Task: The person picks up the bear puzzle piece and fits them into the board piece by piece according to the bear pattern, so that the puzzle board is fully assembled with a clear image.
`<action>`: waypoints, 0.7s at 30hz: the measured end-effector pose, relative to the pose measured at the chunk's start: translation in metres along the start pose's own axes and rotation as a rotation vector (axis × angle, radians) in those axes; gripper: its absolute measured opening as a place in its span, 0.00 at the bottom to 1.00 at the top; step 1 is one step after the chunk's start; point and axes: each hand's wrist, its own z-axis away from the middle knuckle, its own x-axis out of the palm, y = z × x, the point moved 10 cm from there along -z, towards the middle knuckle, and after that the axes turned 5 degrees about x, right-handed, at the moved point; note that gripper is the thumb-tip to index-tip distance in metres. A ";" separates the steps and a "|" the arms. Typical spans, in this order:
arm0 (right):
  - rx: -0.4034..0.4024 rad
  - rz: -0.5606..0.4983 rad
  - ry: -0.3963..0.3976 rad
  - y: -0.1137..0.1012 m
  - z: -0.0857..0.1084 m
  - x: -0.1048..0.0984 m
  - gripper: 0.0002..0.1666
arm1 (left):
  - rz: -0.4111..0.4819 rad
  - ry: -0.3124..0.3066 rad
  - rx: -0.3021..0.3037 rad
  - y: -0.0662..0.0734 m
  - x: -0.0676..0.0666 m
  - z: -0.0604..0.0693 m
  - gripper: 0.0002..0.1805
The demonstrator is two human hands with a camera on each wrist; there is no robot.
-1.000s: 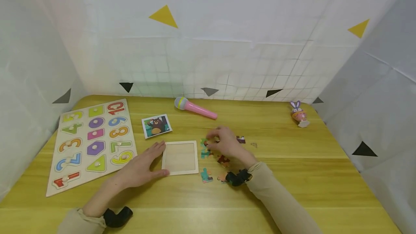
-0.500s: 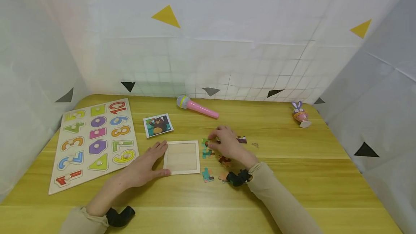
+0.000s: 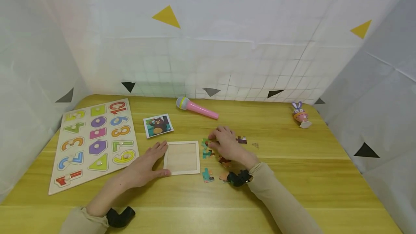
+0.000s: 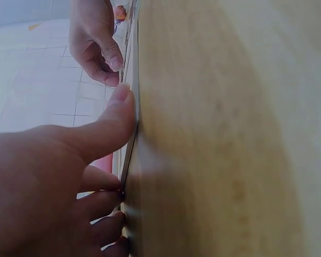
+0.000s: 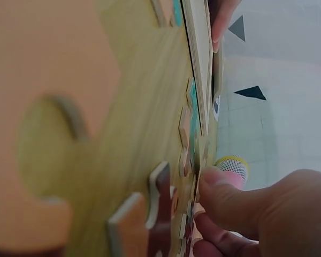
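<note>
In the head view my left hand point(image 3: 143, 167) rests at the left side of a shallow wooden puzzle frame point(image 3: 182, 173). Its fingers reach the top left corner, the thumb touches the bottom left, and no pieces lie in the frame. Right of the frame, my right hand point(image 3: 230, 146) pinches a green jigsaw piece point(image 3: 205, 142) between thumb and fingers, low over the table. More jigsaw pieces lie around it: a teal one point(image 3: 207, 176), a brown one point(image 3: 224, 160) and a purple-brown one point(image 3: 241, 139). Some are partly hidden under the right hand and wrist.
A number-and-shape peg board point(image 3: 94, 143) lies at the left. Behind the frame are a bear picture card point(image 3: 158, 125) and a pink toy microphone point(image 3: 198, 108). A rabbit toy point(image 3: 300, 115) lies at the back right. White sheeting point(image 3: 208, 60) encloses the table.
The head view shifts slightly, moving the scene a little to the right at first. Both hands keep nearly the same places relative to the frame and pieces.
</note>
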 end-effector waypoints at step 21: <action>-0.008 -0.087 -0.020 -0.002 0.002 -0.006 0.13 | 0.015 -0.003 0.014 0.002 -0.001 0.001 0.50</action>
